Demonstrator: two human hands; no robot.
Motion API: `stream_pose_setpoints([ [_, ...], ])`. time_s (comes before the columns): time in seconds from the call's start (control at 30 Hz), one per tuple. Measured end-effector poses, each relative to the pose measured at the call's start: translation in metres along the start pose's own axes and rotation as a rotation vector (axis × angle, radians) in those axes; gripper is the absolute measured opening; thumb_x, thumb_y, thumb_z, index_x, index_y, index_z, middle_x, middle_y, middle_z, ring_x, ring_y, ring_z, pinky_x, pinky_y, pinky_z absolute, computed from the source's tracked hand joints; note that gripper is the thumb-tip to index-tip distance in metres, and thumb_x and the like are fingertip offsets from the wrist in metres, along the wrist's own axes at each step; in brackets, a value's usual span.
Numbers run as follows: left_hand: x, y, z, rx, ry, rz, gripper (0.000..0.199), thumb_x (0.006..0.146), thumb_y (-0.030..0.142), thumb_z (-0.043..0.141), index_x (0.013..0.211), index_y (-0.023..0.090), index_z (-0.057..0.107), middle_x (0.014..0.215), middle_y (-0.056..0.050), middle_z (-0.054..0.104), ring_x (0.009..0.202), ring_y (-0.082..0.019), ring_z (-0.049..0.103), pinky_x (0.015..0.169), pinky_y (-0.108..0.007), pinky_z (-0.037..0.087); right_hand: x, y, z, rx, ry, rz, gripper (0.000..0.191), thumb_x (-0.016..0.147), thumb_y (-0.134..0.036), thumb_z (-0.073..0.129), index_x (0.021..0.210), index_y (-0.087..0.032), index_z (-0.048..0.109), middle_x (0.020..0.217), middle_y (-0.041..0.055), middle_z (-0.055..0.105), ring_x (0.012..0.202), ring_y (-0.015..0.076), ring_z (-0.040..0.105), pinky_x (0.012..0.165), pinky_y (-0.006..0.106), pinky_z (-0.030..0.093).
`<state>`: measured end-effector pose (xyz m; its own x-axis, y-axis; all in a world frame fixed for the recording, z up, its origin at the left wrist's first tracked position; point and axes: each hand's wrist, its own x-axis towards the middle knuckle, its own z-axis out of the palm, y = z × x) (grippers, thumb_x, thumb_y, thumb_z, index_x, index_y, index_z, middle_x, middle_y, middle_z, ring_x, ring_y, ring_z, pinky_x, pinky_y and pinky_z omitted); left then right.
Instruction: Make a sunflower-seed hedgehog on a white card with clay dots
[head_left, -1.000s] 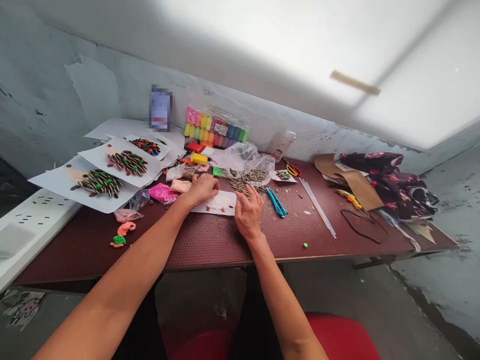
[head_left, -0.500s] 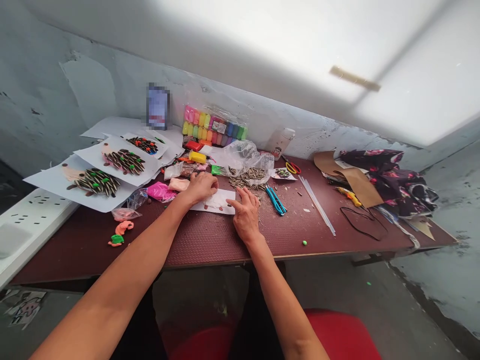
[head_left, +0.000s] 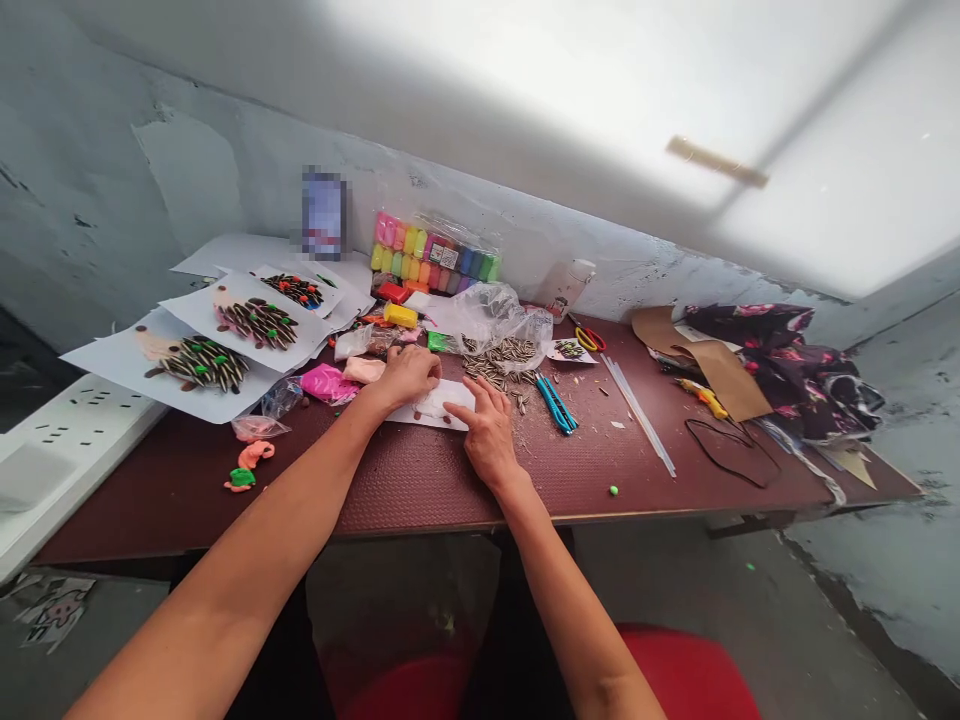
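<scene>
A white sheet of paper (head_left: 457, 422) lies on the table before me, bearing a flat pale clay shape (head_left: 430, 404) with small brown clay pieces along its lower edge. My left hand (head_left: 409, 376) is bent over the sheet's upper left part, fingers curled together; whatever they may hold is hidden. Over the right end rests my right hand (head_left: 489, 432), fingers apart, thumb reaching toward the clay shape. Just left of my left hand sits a peach clay lump (head_left: 364, 370), beside a bright pink clay packet (head_left: 328, 384).
Striped seeds (head_left: 501, 354) spill from a plastic bag behind my right hand. A blue utility knife (head_left: 556, 404), scissors (head_left: 589, 336) and clear glue sticks (head_left: 637, 415) lie rightward. Finished seed hedgehog pictures (head_left: 202, 364) are piled left, near a white power strip (head_left: 90, 425).
My right hand has shifted slightly left over the sheet, its thumb closer to the clay shape. My left hand stays bent over the sheet. The whole view has moved a little.
</scene>
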<state>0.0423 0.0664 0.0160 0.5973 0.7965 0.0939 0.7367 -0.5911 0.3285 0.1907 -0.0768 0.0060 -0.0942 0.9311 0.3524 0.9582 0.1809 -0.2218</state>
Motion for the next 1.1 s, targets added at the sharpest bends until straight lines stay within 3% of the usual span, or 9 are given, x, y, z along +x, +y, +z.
stream_pose_setpoints([
  [0.3, 0.001, -0.005, 0.001, -0.055, 0.02, -0.005, 0.022, 0.077, 0.024, 0.059, 0.09, 0.024, 0.076, 0.102, -0.007, 0.077, 0.107, -0.03, 0.064, 0.09, -0.04, 0.043, 0.017, -0.005, -0.015, -0.032, -0.207, -0.051, 0.047, 0.092, -0.006, 0.054, 0.121, -0.037, 0.074, 0.156, 0.0057, 0.048, 0.15, 0.0305, 0.03, 0.117, 0.055, 0.026],
  [0.47, 0.001, -0.009, -0.002, -0.108, 0.044, 0.003, 0.021, 0.078, 0.022, 0.057, 0.088, 0.023, 0.075, 0.095, -0.005, 0.078, 0.099, -0.026, 0.067, 0.09, -0.038, 0.043, 0.042, 0.008, -0.025, 0.005, -0.136, -0.023, 0.049, 0.088, -0.004, 0.056, 0.12, -0.035, 0.075, 0.154, 0.0047, 0.051, 0.148, 0.0286, 0.034, 0.117, 0.052, 0.029],
  [0.63, 0.002, -0.012, -0.004, -0.102, 0.037, 0.007, 0.025, 0.076, 0.017, 0.057, 0.091, 0.023, 0.076, 0.098, -0.004, 0.078, 0.099, -0.025, 0.067, 0.091, -0.037, 0.044, 0.064, 0.018, -0.014, 0.098, -0.109, -0.021, 0.05, 0.083, 0.001, 0.048, 0.105, -0.029, 0.081, 0.142, 0.0036, 0.062, 0.144, 0.0262, 0.04, 0.116, 0.05, 0.033],
  [0.73, 0.001, -0.014, -0.008, -0.072, 0.07, 0.016, 0.026, 0.078, 0.016, 0.055, 0.092, 0.023, 0.076, 0.098, -0.005, 0.078, 0.101, -0.026, 0.066, 0.092, -0.038, 0.045, 0.063, 0.021, -0.002, 0.18, -0.054, -0.048, 0.049, 0.082, 0.004, 0.044, 0.094, -0.026, 0.082, 0.131, 0.0043, 0.069, 0.138, 0.0233, 0.047, 0.115, 0.047, 0.036],
  [0.83, 0.0, -0.015, -0.013, -0.053, 0.084, 0.013, 0.024, 0.079, 0.017, 0.055, 0.09, 0.022, 0.076, 0.098, -0.007, 0.077, 0.103, -0.028, 0.065, 0.094, -0.04, 0.044, 0.056, 0.024, 0.003, 0.198, -0.037, -0.106, 0.046, 0.082, 0.003, 0.049, 0.099, -0.025, 0.082, 0.132, 0.0059, 0.068, 0.139, 0.0237, 0.047, 0.115, 0.047, 0.036],
  [1.1, -0.004, -0.017, -0.02, -0.021, -0.062, 0.011, 0.029, 0.074, 0.013, 0.056, 0.093, 0.023, 0.076, 0.097, -0.006, 0.077, 0.101, -0.028, 0.066, 0.096, -0.042, 0.042, 0.05, 0.019, -0.001, 0.102, -0.185, -0.158, 0.046, 0.081, -0.002, 0.066, 0.115, -0.03, 0.078, 0.146, 0.0089, 0.058, 0.145, 0.029, 0.039, 0.115, 0.053, 0.034],
])
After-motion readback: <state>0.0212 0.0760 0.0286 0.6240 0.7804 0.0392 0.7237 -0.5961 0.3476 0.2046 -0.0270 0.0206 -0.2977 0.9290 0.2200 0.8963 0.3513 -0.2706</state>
